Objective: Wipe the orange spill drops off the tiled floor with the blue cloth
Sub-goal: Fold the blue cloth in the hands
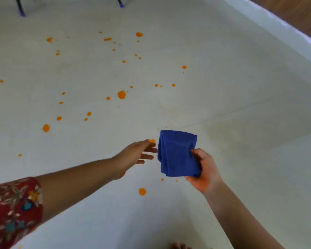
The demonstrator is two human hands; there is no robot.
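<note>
A folded blue cloth (177, 152) is held above the floor in my right hand (206, 170), thumb on top and fingers under its right edge. My left hand (137, 154) is stretched out just left of the cloth, fingers apart, holding nothing and not touching it. Several orange spill drops lie scattered over the pale tiled floor (241, 108): a large one (121, 94) in the middle, one (46, 127) at the left, one (142, 191) below my hands, and one (152, 140) partly hidden by my left fingertips.
A white skirting (284, 31) with brown wood beyond it runs along the upper right. Two dark chair or table legs (20, 8) stand at the top left. Toes (180, 246) show at the bottom edge. A patterned red sleeve (13, 211) covers my left upper arm.
</note>
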